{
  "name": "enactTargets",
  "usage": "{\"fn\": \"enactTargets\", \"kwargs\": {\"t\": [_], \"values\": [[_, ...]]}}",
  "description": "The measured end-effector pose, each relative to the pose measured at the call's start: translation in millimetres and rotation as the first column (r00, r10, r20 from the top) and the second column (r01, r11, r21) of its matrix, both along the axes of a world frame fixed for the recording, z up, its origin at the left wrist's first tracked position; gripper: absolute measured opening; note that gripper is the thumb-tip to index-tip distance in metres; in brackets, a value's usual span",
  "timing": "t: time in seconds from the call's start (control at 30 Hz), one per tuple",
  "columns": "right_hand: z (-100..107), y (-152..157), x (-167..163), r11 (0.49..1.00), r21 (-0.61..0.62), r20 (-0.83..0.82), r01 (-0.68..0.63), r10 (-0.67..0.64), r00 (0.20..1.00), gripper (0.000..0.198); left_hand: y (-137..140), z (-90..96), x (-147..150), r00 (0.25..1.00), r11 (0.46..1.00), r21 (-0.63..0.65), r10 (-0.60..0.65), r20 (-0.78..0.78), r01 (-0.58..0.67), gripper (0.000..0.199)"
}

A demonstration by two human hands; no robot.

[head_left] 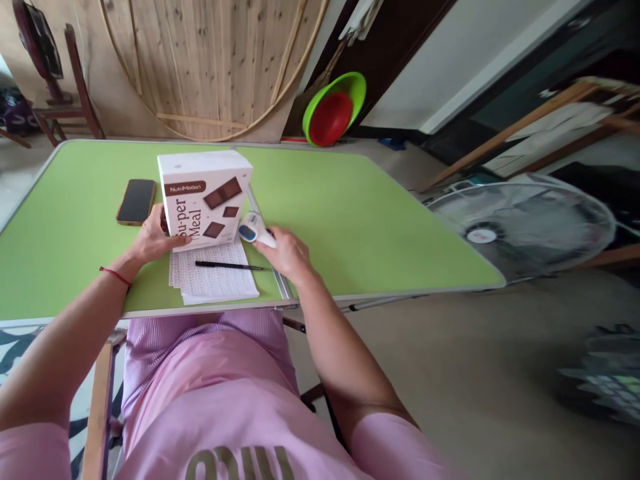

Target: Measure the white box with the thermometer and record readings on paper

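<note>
A white NutriMotion "Su-per Meal" box with brown pictures stands at the table's near middle, tilted a little. My left hand grips its lower left corner, thumb across the front and the other fingers partly hidden at its side. In my right hand is a white gun-shaped handheld device with a blue oval face, its head close to the box's right side. Printed sheets lie in front of the box, partly under it, and a black pen rests on them.
The light green folding table has a metal seam beside the papers. A phone lies left of the box. Beyond the right edge stands a large fan. A round wooden board and green and red basins are behind.
</note>
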State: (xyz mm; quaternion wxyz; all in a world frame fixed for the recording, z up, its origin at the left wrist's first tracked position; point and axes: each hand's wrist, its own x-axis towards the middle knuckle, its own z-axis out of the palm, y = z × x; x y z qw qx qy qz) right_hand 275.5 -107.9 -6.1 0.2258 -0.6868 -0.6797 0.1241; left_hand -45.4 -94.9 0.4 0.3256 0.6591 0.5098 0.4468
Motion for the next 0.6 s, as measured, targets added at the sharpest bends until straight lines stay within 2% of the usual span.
{"fn": "enactTargets", "kwargs": {"t": [0.07,0.1,0.17,0.2,0.27,0.33,0.4,0.6], "values": [[0.9,-9.3,-1.2,0.985,0.156,-0.280,0.071,-0.025,0.960,0.038,-5.1,5.2,3.1,0.998,0.999,-0.023,0.036,0.045,-0.035,0.089],[3.5,-17.7,-3.9,0.970,0.228,-0.437,0.080,0.028,0.899,0.043,-7.0,7.4,5.1,0.996,0.998,-0.038,0.044,0.075,-0.042,0.086],[11.0,-40.2,-14.8,0.951,0.309,-0.694,0.002,0.225,0.685,0.047,-9.1,10.1,9.1,0.989,0.998,-0.060,0.035,0.144,-0.027,0.078],[15.0,-52.6,-22.8,0.952,0.284,-0.785,-0.110,0.297,0.543,0.047,-9.3,10.3,10.8,0.984,0.998,-0.061,0.017,0.179,-0.007,0.074],[20.8,-75.1,-41.4,0.926,0.222,-0.905,-0.304,0.312,0.289,0.044,-8.4,8.6,13.1,0.972,0.998,-0.052,-0.016,0.232,0.029,0.069],[22.1,-89.4,-59.3,0.900,0.166,-0.955,-0.404,0.249,0.162,0.041,-6.5,4.5,13.4,0.969,0.997,-0.057,-0.035,0.245,0.051,0.069],[18.9,-94.4,-72.3,0.894,0.117,-0.974,-0.432,0.189,0.127,0.038,-4.4,-0.3,12.1,0.973,0.995,-0.072,-0.054,0.226,0.072,0.069],[7.6,-96.4,-80.0,0.924,0.042,-0.985,-0.381,0.103,0.142,0.032,-5.8,-5.4,11.3,0.962,0.984,0.008,-0.177,0.209,0.179,0.066]]}}
